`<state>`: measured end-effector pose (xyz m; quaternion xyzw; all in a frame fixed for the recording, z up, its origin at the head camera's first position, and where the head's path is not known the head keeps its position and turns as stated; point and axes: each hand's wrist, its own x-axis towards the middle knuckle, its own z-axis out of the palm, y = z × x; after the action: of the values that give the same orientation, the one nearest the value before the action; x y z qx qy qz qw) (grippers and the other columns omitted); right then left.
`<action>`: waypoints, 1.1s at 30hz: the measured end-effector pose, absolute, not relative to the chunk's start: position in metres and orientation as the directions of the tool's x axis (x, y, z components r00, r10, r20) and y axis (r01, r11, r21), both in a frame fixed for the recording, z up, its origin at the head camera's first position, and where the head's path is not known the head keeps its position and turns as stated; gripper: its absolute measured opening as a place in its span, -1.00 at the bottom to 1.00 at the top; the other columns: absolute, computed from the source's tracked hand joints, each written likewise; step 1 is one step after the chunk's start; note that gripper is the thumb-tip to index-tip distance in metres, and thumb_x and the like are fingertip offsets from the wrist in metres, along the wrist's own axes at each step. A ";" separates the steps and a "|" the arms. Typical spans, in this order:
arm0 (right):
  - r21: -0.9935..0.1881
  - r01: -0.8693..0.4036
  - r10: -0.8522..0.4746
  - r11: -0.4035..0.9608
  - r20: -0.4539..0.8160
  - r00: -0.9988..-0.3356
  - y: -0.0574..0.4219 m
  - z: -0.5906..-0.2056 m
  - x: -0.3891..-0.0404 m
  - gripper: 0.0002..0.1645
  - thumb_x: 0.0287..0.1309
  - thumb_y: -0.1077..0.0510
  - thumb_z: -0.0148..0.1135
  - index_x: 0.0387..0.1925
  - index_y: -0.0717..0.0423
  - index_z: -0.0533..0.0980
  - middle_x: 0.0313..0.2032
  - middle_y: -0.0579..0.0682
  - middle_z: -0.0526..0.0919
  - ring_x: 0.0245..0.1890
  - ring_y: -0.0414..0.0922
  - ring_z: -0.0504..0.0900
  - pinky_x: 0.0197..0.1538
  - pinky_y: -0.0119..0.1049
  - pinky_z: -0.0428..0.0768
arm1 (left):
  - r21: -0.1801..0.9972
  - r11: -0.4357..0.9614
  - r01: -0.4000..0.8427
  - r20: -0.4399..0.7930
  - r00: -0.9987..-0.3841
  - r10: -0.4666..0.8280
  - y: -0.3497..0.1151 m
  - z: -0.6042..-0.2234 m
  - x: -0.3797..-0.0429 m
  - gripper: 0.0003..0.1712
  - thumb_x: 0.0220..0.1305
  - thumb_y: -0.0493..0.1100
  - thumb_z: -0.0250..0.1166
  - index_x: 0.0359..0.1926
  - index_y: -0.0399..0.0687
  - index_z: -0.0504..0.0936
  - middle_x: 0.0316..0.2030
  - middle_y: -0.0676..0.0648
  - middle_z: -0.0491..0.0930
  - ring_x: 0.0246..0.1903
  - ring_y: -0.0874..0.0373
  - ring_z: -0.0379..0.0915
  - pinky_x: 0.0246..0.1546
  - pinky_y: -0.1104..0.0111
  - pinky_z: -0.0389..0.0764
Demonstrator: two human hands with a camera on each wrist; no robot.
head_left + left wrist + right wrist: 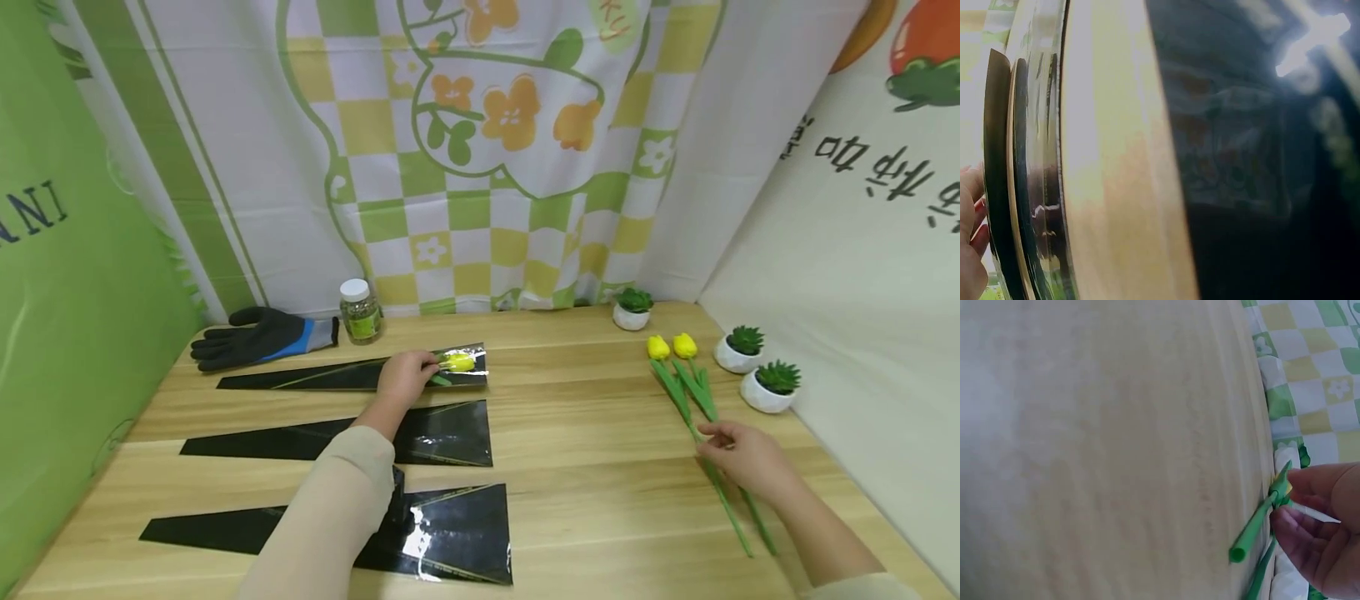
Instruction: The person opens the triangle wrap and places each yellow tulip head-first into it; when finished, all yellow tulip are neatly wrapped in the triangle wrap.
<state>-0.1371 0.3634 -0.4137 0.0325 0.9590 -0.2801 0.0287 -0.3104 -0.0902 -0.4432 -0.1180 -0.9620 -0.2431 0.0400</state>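
My left hand [407, 377] is at the farthest black flower sleeve [352, 374], its thumb and fingertips pinching just below a yellow tulip [460, 362] at the wide end. In the left wrist view part of the left hand [971, 231] shows beyond the sleeve edges; its exact hold is hidden there. Over on the right, two yellow tulips [684, 383] lie with green stems toward me. My right hand [750, 457] pinches a stem [1254, 528] between thumb and fingers, as the right wrist view shows.
Two more black sleeves, a middle one [450, 432] and a near one [457, 529], lie below, partly under my left arm. A work glove [255, 337] and a lidded jar [362, 315] stand behind. Potted succulents [768, 387] line the right side.
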 end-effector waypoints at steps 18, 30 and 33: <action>-0.387 0.104 0.052 0.916 -0.142 -0.988 0.361 -0.419 -0.140 -0.48 0.20 0.17 0.21 0.04 0.54 0.46 -0.24 0.33 0.67 -0.20 0.23 0.64 -0.12 0.16 0.58 | 0.485 0.843 0.233 0.141 -0.972 0.187 -0.091 -0.441 -0.309 -0.72 0.38 -0.10 0.23 0.03 -0.05 0.70 0.02 -0.10 0.69 0.03 -0.05 0.61 0.08 0.08 0.61; -0.513 0.122 0.050 0.850 -0.151 -0.987 0.354 -0.418 -0.146 -0.49 0.15 0.24 0.09 0.07 0.54 0.43 -0.34 0.12 0.61 -0.43 -0.11 0.54 -0.36 -0.28 0.51 | 0.525 0.814 0.247 0.168 -0.968 0.185 -0.110 -0.431 -0.303 -0.67 0.41 -0.06 0.20 0.09 -0.07 0.66 0.21 -0.18 0.55 0.21 -0.15 0.47 0.21 0.00 0.51; -0.625 0.136 0.032 0.769 -0.174 -0.984 0.346 -0.417 -0.148 -0.48 0.21 0.26 0.05 0.12 0.56 0.37 -0.37 0.04 0.58 -0.53 -0.19 0.50 -0.46 -0.38 0.51 | 0.554 0.788 0.270 0.211 -0.961 0.181 -0.114 -0.428 -0.298 -0.68 0.39 -0.09 0.22 0.06 -0.11 0.68 0.27 -0.21 0.48 0.28 -0.20 0.37 0.28 -0.03 0.44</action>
<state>-0.1478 0.3462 -0.4174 0.0448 0.9374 -0.3368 0.0767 -0.2980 -0.1142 -0.4282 -0.1197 -0.9426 -0.3029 0.0733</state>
